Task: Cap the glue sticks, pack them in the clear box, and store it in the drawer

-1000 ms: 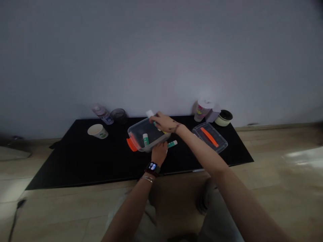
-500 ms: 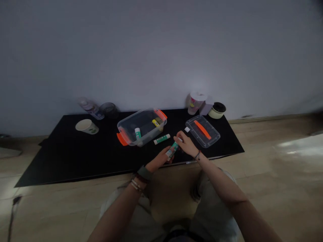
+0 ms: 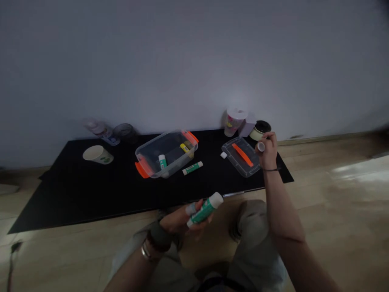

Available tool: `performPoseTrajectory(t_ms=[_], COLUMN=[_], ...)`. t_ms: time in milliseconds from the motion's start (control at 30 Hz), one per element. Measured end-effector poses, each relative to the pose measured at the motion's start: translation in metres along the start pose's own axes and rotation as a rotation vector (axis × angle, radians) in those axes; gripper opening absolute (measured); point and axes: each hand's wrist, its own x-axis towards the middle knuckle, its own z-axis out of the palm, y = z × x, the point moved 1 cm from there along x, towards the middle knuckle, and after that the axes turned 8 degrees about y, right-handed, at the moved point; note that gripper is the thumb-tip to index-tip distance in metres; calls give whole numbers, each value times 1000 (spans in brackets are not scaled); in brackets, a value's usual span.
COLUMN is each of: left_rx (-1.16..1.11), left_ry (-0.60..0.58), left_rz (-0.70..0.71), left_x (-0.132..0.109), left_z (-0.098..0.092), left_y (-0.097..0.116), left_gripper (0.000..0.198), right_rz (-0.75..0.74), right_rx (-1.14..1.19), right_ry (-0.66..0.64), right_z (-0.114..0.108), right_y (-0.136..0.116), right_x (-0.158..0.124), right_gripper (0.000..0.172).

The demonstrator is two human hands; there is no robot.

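My left hand [image 3: 185, 218] is wrapped round a green and white glue stick [image 3: 206, 210], held tilted over the table's front edge with its white end pointing up and right. Raised above the right end of the table, my right hand [image 3: 268, 150] pinches a round white cap [image 3: 261, 147], its hollow end facing the camera. Another green glue stick [image 3: 192, 168] lies on the table beside the clear box [image 3: 152, 146]. Inside the box are a green glue stick [image 3: 163, 161] and a yellow tube-like item [image 3: 185, 148]. Below my right hand lies the clear lid [image 3: 243, 166] with its orange handle [image 3: 242, 155].
A small white block [image 3: 223, 155] lies by the lid. At the back right stand a plastic cup [image 3: 233, 122], a pale box [image 3: 247, 125] and a cream pot [image 3: 258, 132]. Leftward are a paper cup [image 3: 97, 155], a bottle [image 3: 103, 133] and a dark bowl [image 3: 125, 133] on the black table [image 3: 91, 194].
My hands have moved apart. The white cap has come off the glue stick and gone right with my right hand; my left hand has drawn the stick down toward me.
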Motion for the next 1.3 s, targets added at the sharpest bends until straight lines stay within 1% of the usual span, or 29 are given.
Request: performPoseTrajectory(t_ms=[33, 67, 133, 167, 200, 233, 267, 333, 367, 433, 467, 500, 533, 567, 633, 700, 733, 800, 867, 900, 933, 1033, 1100, 1200, 1300], left_rx=[8, 26, 84, 112, 134, 145, 147, 140, 136, 141, 146, 152, 160, 174, 230, 332, 387, 477, 509, 506, 496, 484, 519, 569, 574], left_ry=[71, 182, 444, 559, 653, 721, 758, 775, 774, 781, 792, 802, 805, 806, 810, 804, 792, 750, 710, 705, 708, 721, 702, 670, 655], left_rz=[32, 79, 174, 203, 220, 227, 227, 225, 220, 200, 189, 186, 188, 194, 219, 255, 279, 336, 358, 352, 338, 297, 291, 286, 307], left_x=[3, 8, 22, 29, 35, 39, 42, 44, 44, 43, 42, 42, 42, 43, 44, 47, 49, 52, 54, 55, 55, 54, 52, 48, 43], left_z=[-2, -5, -12, -16, -20, -25, -28, -35, -39, -44, -47, -50, -52, -55, -60, -64, -65, -67, -67, -67, -66, -64, -61, -56, -52], left_y=[-2, -4, -6, -6, -7, -8, -9, -11, -13, -16, -18, -19, -20, -20, -21, -22, -23, -26, -28, -28, -29, -27, -25, -23, -21], left_gripper=[62, 61, 58, 56, 55, 53, 52, 51, 51, 49, 47, 46, 45, 44, 43, 46, 48, 54, 60, 63, 66, 66, 61, 53, 50], right_rz=[24, 49, 100, 114, 128, 129, 123, 90, 70, 45, 44, 52, 67, 87, 135, 181, 206, 264, 317, 326, 315, 242, 223, 205, 109], right_rx=[-11, -37, -158, -243, -341, -418, -474, -498, -482, -441, -424, -406, -381, -341, -210, -69, -10, 83, 110, 70, -21, -474, -706, -837, -851], right_ry=[13, -34, -259, -414, -524, -608, -657, -680, -661, -564, -512, -477, -471, -502, -650, -794, -841, -897, -916, -900, -855, -633, -557, -529, -412], right_z=[-2, 2, 22, 37, 52, 67, 79, 94, 97, 95, 92, 88, 84, 82, 83, 90, 94, 101, 102, 100, 97, 87, 85, 90, 96], right_y=[7, 13, 21, 24, 26, 28, 29, 31, 32, 33, 32, 30, 26, 22, 13, 5, 2, 2, 7, 11, 15, 28, 35, 38, 26], right_x=[5, 7, 2, -4, -10, -15, -20, -23, -23, -21, -21, -21, -24, -27, -39, -50, -55, -59, -55, -51, -46, -29, -22, -21, -22], right_gripper=[27, 25, 21, 21, 21, 22, 22, 26, 30, 40, 42, 40, 36, 33, 36, 40, 39, 38, 35, 34, 33, 36, 40, 40, 33])
